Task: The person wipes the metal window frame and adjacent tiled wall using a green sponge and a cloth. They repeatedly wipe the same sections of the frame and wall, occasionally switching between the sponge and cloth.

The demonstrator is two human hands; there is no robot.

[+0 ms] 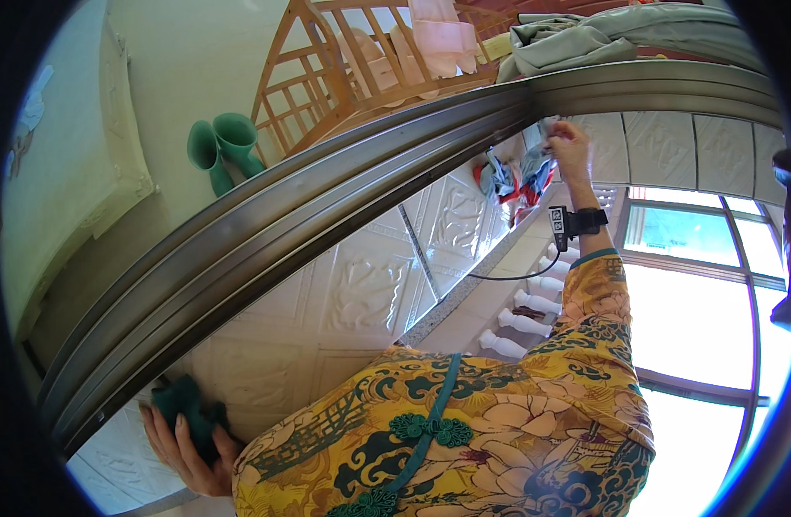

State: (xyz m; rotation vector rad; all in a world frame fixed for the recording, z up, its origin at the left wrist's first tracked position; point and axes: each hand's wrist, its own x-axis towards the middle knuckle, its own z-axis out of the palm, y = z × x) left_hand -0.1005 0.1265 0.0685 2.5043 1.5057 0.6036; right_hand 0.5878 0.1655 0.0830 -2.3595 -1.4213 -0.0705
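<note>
At the lower left, my left hand (pixel 192 452) has its fingers and thumb around a crumpled dark green cloth (pixel 185 410), close beside the lower end of a brown metal sliding-door or window frame (pixel 292 200). My right hand (pixel 571 152) reaches up to the corner of that frame. Its fingertips are pinched on the top of a light blue-grey cloth (pixel 536 158); the fingers are slightly blurred. Red and blue cloths (pixel 498 181) hang or lie just below and left of it, against the relief tiles. A black strap with a small cabled device (pixel 566 226) is on the right wrist.
Beyond the frame stand green rubber boots (pixel 235 139) and a slatted wooden rack or seat (pixel 340 97) with pink fabric (pixel 437 42). Grey-green fabric (pixel 563 45) lies by the frame's upper part. White balusters (pixel 534 300), a stone edge and bright window panes are at the right.
</note>
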